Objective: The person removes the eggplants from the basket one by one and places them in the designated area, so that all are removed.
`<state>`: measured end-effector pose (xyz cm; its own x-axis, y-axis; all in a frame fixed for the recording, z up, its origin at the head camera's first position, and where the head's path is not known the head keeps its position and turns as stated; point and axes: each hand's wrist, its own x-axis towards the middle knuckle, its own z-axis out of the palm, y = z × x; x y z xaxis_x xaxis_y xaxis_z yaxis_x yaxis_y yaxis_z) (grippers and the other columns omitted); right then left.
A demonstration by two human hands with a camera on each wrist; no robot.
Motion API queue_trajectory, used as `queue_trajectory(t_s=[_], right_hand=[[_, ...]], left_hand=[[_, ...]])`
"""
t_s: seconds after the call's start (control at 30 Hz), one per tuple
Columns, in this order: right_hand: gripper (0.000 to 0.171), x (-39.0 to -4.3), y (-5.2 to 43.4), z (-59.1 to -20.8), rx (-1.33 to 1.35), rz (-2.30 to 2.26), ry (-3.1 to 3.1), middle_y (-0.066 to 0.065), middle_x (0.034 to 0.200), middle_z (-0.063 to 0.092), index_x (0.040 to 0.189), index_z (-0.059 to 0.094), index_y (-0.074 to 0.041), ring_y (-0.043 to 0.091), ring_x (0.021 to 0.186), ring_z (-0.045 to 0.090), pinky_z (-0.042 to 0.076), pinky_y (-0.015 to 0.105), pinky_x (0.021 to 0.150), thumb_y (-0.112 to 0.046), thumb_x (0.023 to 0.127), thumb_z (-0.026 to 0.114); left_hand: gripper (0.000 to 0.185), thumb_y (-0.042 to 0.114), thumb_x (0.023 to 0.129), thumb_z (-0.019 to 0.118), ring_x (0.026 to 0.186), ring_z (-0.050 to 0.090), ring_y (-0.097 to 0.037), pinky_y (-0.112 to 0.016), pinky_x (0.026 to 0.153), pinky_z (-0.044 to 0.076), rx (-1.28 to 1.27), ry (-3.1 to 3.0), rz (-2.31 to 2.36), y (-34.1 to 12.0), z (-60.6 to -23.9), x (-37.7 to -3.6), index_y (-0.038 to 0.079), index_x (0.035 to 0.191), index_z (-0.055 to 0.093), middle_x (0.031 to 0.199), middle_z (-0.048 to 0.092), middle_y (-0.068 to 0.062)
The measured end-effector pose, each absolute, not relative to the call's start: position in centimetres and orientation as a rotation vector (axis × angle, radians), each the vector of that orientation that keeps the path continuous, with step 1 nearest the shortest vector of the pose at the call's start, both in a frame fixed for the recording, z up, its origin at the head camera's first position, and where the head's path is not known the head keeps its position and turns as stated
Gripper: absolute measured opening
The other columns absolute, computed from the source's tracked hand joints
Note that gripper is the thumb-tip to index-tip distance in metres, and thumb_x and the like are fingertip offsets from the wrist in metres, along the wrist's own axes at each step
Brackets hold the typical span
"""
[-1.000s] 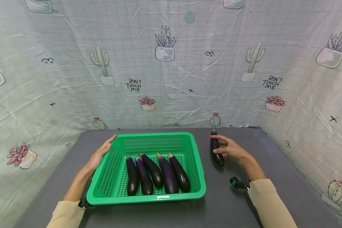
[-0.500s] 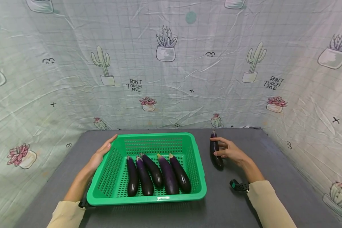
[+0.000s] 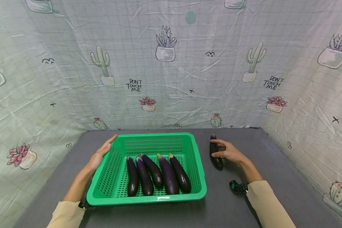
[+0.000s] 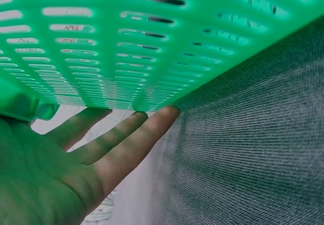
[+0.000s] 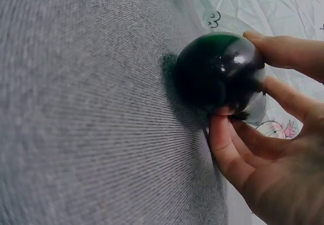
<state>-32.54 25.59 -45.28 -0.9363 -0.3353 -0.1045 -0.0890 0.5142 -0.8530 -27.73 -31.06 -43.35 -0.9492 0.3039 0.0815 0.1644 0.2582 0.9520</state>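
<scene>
A dark purple eggplant [image 3: 215, 160] lies lengthwise on the grey table, right of a green plastic basket [image 3: 148, 199]. My right hand [image 3: 231, 153] grips it from the right, thumb on one side and fingers on the other; its rounded end faces the camera in the right wrist view, at or very near the cloth. My left hand [image 3: 98, 158] lies along the basket's left side with fingers extended. In the left wrist view those fingers [image 4: 136, 144] look nearly straight, their tips at the slotted wall. Several eggplants [image 3: 168, 177] lie side by side inside the basket, stems toward the far side.
Grey cloth covers the table [image 3: 171, 217]. A printed curtain [image 3: 171, 76] with cactus drawings rises behind the table and along both sides. A black wrist camera [image 3: 237, 186] sits below my right forearm, close to the table.
My right hand and the eggplant in it have shifted slightly toward me and a little left. The left hand and the basket stay as they were.
</scene>
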Motion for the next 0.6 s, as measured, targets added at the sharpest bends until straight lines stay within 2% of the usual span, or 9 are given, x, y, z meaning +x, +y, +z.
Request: queue_trajectory(t_s=[0.07,0.17,0.23,0.33,0.4,0.47,0.6], right_hand=[[0.073,-32.46,25.35,-45.19,-0.367,-1.369,2.517,0.036,0.163,0.025,0.161,0.036,-0.009,0.055,0.148,0.03,0.051,0.059,0.1,-0.022,0.097,0.071],[0.071,-32.32,25.02,-45.07,-0.362,-1.363,2.532,0.036,0.162,0.027,0.16,0.039,-0.008,0.055,0.145,0.035,0.052,0.058,0.099,-0.023,0.098,0.07],[0.069,-32.27,24.94,-45.03,-0.364,-1.363,2.535,0.037,0.16,0.03,0.159,0.039,-0.007,0.055,0.143,0.039,0.053,0.056,0.098,-0.023,0.099,0.069],[0.066,-32.34,24.97,-45.11,-0.35,-1.36,2.545,0.035,0.158,0.035,0.158,0.042,-0.007,0.052,0.14,0.044,0.054,0.053,0.095,-0.023,0.099,0.069],[0.065,-32.4,25.02,-45.18,-0.355,-1.344,2.553,0.034,0.157,0.037,0.158,0.042,-0.007,0.051,0.14,0.045,0.055,0.05,0.092,-0.024,0.1,0.068],[0.064,-32.45,25.08,-45.22,-0.349,-1.33,2.564,0.033,0.157,0.038,0.157,0.043,-0.009,0.05,0.14,0.045,0.055,0.047,0.09,-0.025,0.1,0.068],[0.063,-32.41,25.21,-45.17,-0.344,-1.321,2.563,0.031,0.158,0.039,0.157,0.045,-0.011,0.049,0.141,0.044,0.054,0.043,0.089,-0.026,0.1,0.067]], left_hand=[[0.062,0.04,0.115,0.021,0.157,0.002,-0.047,-0.041,0.121,0.024,0.45,2.409,1.786,-31.09,-43.35,-27.75,0.012,0.168,0.006,0.175,-0.001,-0.017],[0.062,0.039,0.115,0.02,0.157,0.001,-0.048,-0.065,0.119,0.013,0.457,2.425,1.778,-31.12,-43.36,-27.81,0.011,0.168,0.006,0.174,-0.002,-0.018],[0.062,0.04,0.115,0.02,0.157,0.002,-0.048,-0.059,0.12,0.017,0.46,2.425,1.774,-31.14,-43.39,-27.86,0.012,0.168,0.005,0.174,-0.002,-0.019],[0.061,0.04,0.115,0.02,0.156,0.006,-0.047,-0.032,0.118,0.029,0.469,2.409,1.784,-31.11,-43.45,-27.87,0.012,0.168,0.005,0.174,-0.001,-0.021],[0.062,0.04,0.115,0.019,0.155,0.01,-0.045,-0.016,0.107,0.034,0.473,2.393,1.797,-31.13,-43.51,-27.89,0.012,0.168,0.005,0.174,0.0,-0.021],[0.061,0.04,0.115,0.02,0.155,0.01,-0.045,-0.009,0.101,0.033,0.478,2.391,1.806,-31.1,-43.53,-27.86,0.012,0.168,0.006,0.173,0.001,-0.021],[0.061,0.04,0.115,0.021,0.155,0.006,-0.046,-0.01,0.1,0.031,0.489,2.412,1.791,-31.1,-43.54,-27.85,0.012,0.168,0.007,0.174,0.0,-0.02]])
